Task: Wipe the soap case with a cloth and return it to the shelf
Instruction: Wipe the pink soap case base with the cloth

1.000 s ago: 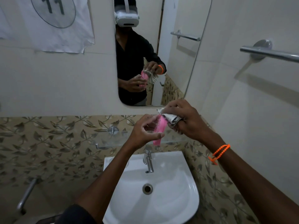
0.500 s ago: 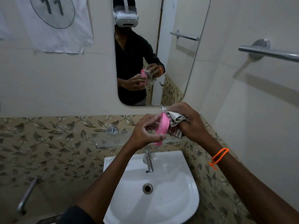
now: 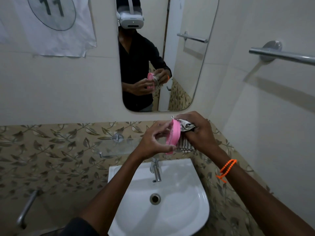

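Since a second ago: case [image 3: 173, 136] turned from near edge-on to show more of its rim, cloth [image 3: 185, 133] slid lower along its right face, both hands dropped slightly in view.

Cream wall ahead and to the right, with a band of leaf-patterned tiles [image 3: 51, 150] below. Paper sheet [image 3: 51, 23] marked 11 at upper left. Mirror [image 3: 187, 65] centre top, reflecting the person, the pink case and the cloth. Towel bar [image 3: 281, 56] on the right wall. White sink [image 3: 170, 218] below the hands, tap [image 3: 156, 169] at its back edge, drain [image 3: 155, 198] in the middle. Glass shelf [image 3: 117, 147] on the tiles, left of the hands, behind the left wrist.

Left hand [image 3: 153, 142] held above the tap, thumb and fingers curled, pinching the case by its top and bottom edges. Case pink, stood on edge, tilted, between the two hands, well clear of the shelf. Right hand [image 3: 199, 133] just beside it, fingers bunched round the striped cloth, pressing it against the right face of the case; cloth end hanging below the fist. Orange bead bracelet [image 3: 227, 168] on the right wrist. Far face of the case hidden by cloth and right hand.
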